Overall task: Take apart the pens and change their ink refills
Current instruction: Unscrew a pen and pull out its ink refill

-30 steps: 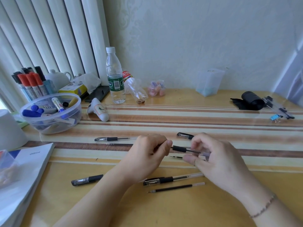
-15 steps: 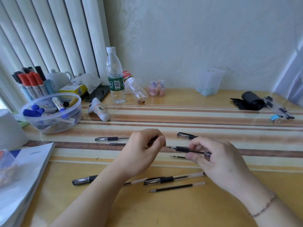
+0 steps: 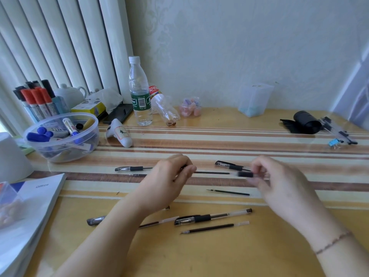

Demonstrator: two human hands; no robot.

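My left hand pinches the tip end of a thin black ink refill that sticks out to the right. My right hand holds a clear pen barrel by its black grip; the refill's far end lies just left of the barrel, apart from it. A capped pen lies behind the hands. A loose refill lies between my hands on the striped table. Nearer me lie a capped pen and another loose refill. A further pen lies to the left.
A clear bowl of markers stands at the left, with a marker holder behind it. A water bottle, an empty bottle on its side and a small jar stand at the back. Books lie at the left edge, black items at the far right.
My hands moved apart: the left drew the refill out of the barrel to the left, the right carried the barrel to the right.
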